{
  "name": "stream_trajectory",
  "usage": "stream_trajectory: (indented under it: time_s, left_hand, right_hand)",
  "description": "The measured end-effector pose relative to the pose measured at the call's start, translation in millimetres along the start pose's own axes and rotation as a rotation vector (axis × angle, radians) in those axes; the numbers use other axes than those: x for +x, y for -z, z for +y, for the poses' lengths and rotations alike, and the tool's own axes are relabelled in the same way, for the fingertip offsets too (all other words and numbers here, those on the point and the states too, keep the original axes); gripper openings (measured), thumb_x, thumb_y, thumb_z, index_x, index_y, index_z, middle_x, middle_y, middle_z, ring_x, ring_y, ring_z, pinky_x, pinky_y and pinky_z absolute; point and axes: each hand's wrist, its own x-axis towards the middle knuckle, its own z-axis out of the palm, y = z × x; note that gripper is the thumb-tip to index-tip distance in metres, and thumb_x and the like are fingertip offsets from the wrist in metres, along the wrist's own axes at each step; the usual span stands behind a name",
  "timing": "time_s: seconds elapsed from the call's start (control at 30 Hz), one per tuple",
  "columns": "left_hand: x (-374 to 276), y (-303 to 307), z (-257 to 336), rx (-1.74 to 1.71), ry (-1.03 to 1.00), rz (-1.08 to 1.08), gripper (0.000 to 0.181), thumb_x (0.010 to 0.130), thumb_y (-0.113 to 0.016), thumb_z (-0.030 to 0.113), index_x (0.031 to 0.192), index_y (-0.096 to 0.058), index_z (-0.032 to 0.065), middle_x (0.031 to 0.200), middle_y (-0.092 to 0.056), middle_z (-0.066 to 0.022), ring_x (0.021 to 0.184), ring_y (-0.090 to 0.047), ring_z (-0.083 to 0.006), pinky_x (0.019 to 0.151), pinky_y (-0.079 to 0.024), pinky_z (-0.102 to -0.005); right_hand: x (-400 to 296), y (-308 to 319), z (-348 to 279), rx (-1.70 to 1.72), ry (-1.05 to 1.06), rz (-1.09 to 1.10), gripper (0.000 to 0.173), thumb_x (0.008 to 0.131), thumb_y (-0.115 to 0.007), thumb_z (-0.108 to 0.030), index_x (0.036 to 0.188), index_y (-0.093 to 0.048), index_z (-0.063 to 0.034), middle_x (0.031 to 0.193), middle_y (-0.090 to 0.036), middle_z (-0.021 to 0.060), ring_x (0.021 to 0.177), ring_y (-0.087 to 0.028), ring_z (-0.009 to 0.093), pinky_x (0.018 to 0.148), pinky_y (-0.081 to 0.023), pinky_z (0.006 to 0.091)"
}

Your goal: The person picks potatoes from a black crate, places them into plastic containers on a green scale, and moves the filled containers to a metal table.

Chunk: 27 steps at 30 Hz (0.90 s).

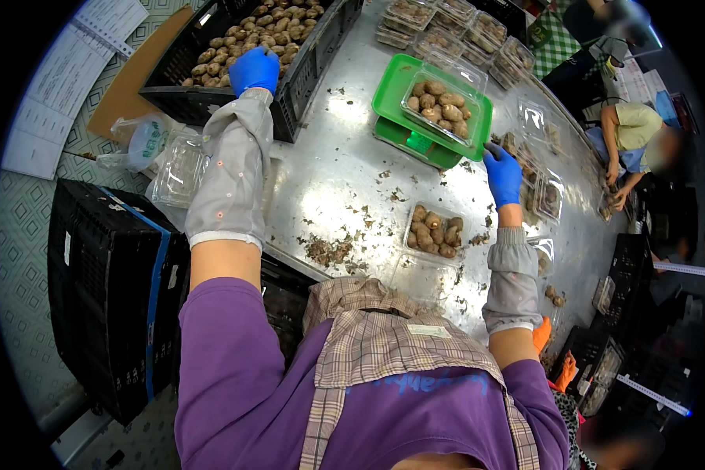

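Note:
My left hand (255, 69), in a blue glove, reaches over the near edge of a black plastic crate (305, 88) onto a heap of small brown taro-like tubers (282, 35); its fingertips are partly hidden. My right hand (501, 173), also blue-gloved, is at the right corner of a green kitchen scale (388, 97), fingertips close to its rim. On the scale stands an open clear plastic clamshell box (476, 126) filled with tubers (440, 106). Nearer to me on the metal table (341, 194) is a second open clamshell box of tubers (435, 232).
Stacked clear boxes (446, 23) stand at the table's far side, more boxes (546, 194) on the right. Soil crumbs (332, 249) lie about. Stacked black crates (111, 294) and an empty clear box (179, 170) are on the left. A person (628, 135) works across the table; orange-gloved hands (541, 335) show nearby.

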Motion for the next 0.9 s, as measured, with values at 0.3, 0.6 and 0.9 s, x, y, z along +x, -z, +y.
stream_trajectory:
  time_s: [0.3, 0.6, 0.9]
  left_hand:
    - [-3, 2, 2, -0.027, 0.002, 0.008, 0.025, 0.082, -0.053, 0.03, 0.089, -0.071, 0.014, 0.089, -0.069, -0.0125, 0.08, -0.066, -0.0321, 0.073, -0.053, -0.0422]
    - [-2, -1, 3, -0.082, -0.015, 0.013, 0.027, 0.082, -0.052, 0.032, 0.089, -0.071, 0.0141, 0.089, -0.068, -0.0137, 0.08, -0.065, -0.0345, 0.072, -0.052, -0.0444]
    - [5, -8, -2, -0.031, 0.031, -0.109, 0.035, 0.086, -0.048, 0.038, 0.1, -0.07, 0.0153, 0.101, -0.067, -0.0143, 0.091, -0.064, -0.0353, 0.079, -0.05, -0.0432]
  right_hand:
    - [11, -5, -23, 0.005, 0.001, -0.036, 0.036, 0.082, -0.062, -0.027, 0.114, -0.066, -0.0101, 0.099, -0.068, 0.0154, 0.085, -0.067, 0.025, 0.079, -0.05, 0.0329]
    - [36, -31, -35, -0.334, 0.317, -0.125, 0.042, 0.074, -0.067, -0.024, 0.113, -0.065, -0.0107, 0.104, -0.064, 0.0164, 0.091, -0.063, 0.035, 0.08, -0.05, 0.0411]
    - [29, -8, -9, 0.569, -0.091, -0.194, 0.042, 0.079, -0.072, -0.029, 0.108, -0.066, 0.0004, 0.095, -0.068, 0.0072, 0.085, -0.061, 0.017, 0.079, -0.048, 0.0305]
